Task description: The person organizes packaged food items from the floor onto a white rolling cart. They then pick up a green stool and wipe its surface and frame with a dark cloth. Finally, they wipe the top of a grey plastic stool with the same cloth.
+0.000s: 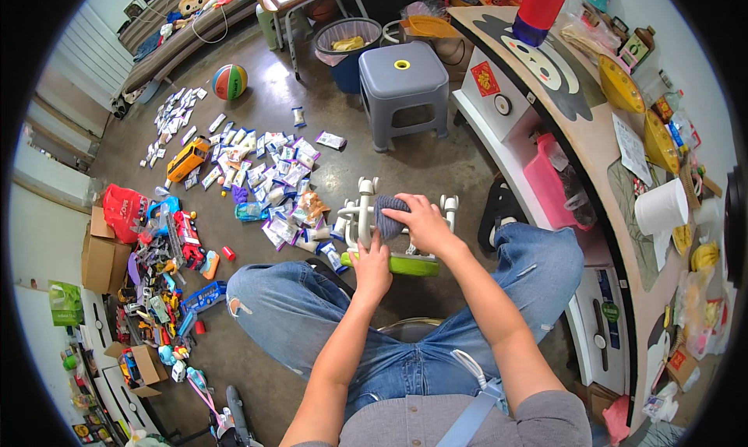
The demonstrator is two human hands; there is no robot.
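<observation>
A small white wheeled frame (pixel 365 210) with casters and a green padded part (pixel 414 265) sits on the floor between my knees, casters pointing up and away from me. My right hand (pixel 429 222) holds a bunched dark grey cloth (pixel 390 216) against the frame, thumb and fingers spread over it. My left hand (pixel 373 270) is on the near left of the frame, its fingers at a white tube beside the cloth and its palm over the green part. The exact grip of the left fingertips is partly hidden.
Many small wrapped packets (pixel 280 172) cover the floor ahead, near a yellow toy bus (pixel 188 158) and a basketball (pixel 229 82). Heaped toys (pixel 158 295) lie left. A grey plastic stool (pixel 403 67) stands ahead; a long counter (pixel 584 137) runs along the right.
</observation>
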